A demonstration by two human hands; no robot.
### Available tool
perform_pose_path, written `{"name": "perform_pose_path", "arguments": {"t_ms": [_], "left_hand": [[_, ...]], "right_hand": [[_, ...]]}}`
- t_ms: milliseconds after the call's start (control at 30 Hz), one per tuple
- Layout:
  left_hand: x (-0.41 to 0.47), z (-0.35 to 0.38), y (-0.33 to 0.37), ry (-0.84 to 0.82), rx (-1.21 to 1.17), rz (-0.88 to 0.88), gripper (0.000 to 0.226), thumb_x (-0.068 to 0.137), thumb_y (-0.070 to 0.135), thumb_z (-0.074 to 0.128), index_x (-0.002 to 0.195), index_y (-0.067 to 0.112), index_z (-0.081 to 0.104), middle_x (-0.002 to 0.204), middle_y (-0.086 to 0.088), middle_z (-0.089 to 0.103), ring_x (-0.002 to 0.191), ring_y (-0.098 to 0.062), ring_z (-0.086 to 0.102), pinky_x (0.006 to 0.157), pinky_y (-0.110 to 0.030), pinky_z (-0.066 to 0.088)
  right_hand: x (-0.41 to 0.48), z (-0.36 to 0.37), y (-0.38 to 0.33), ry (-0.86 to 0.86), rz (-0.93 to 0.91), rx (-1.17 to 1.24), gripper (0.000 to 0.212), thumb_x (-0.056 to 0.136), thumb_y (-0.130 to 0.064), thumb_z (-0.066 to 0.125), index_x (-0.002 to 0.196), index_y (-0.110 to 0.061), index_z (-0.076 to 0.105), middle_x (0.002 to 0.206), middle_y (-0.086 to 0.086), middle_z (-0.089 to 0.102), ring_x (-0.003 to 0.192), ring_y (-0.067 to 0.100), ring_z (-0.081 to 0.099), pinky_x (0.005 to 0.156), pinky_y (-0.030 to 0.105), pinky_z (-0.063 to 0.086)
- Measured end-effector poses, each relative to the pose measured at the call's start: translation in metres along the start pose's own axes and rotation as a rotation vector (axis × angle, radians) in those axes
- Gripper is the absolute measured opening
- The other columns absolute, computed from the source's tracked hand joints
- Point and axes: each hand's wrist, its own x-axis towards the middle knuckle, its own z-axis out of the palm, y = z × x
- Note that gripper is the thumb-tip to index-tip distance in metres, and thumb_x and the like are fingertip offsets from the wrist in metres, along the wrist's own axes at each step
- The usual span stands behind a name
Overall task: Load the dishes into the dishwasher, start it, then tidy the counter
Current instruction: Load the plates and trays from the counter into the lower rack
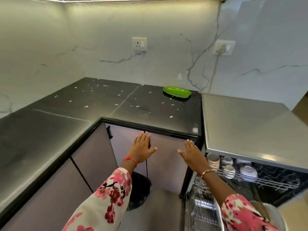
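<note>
My left hand (141,148) and my right hand (191,153) are both stretched forward with straight, spread fingers in front of the lilac cabinet doors, below the counter edge; neither holds anything. At the right the dishwasher (250,130) stands open under its grey steel top. Its upper rack (260,180) is pulled out and carries cups and bowls (248,170). The lower rack (202,207) shows below my right forearm. A green plate (177,92) lies at the back of the black counter (50,130), which is strewn with small food scraps (85,107).
A black bin (140,190) sits on the floor under my left arm. Two wall sockets (139,43) are on the marble backsplash, the right one with a plug and a cable running down behind the dishwasher. A black cabinet handle (109,132) sticks out at the corner.
</note>
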Motion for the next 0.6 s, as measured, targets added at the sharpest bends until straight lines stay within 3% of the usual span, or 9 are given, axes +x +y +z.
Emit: {"name": "perform_pose_path", "arguments": {"t_ms": [67, 233, 600], "left_hand": [[0.026, -0.002, -0.015, 0.012, -0.012, 0.002, 0.08, 0.091, 0.057, 0.038, 0.148, 0.008, 0.012, 0.158, -0.007, 0.004, 0.146, -0.022, -0.004, 0.117, -0.039, -0.001], [0.099, 0.004, -0.046, 0.009, -0.014, 0.005, 0.075, 0.093, 0.048, 0.044, 0.148, 0.007, 0.013, 0.158, -0.008, 0.007, 0.146, -0.022, -0.002, 0.117, -0.038, -0.001], [0.326, 0.02, -0.071, -0.085, -0.057, -0.085, 0.082, 0.09, 0.057, 0.043, 0.148, 0.007, 0.014, 0.158, -0.007, 0.005, 0.146, -0.021, -0.002, 0.117, -0.039, 0.002]], "right_hand": [[0.027, -0.002, 0.002, -0.005, 0.005, -0.012, 0.075, 0.094, -0.055, 0.021, 0.145, 0.0, 0.021, 0.154, 0.018, 0.019, 0.145, 0.027, 0.014, 0.118, 0.034, 0.014], [0.105, -0.004, 0.02, 0.071, 0.021, 0.013, 0.06, 0.098, -0.038, 0.04, 0.141, 0.001, 0.029, 0.151, 0.018, 0.026, 0.142, 0.028, 0.022, 0.116, 0.034, 0.021], [0.343, -0.037, 0.097, 0.035, 0.082, 0.002, 0.062, 0.097, -0.04, 0.039, 0.142, 0.001, 0.028, 0.149, 0.02, 0.028, 0.141, 0.029, 0.024, 0.113, 0.038, 0.026]]}}
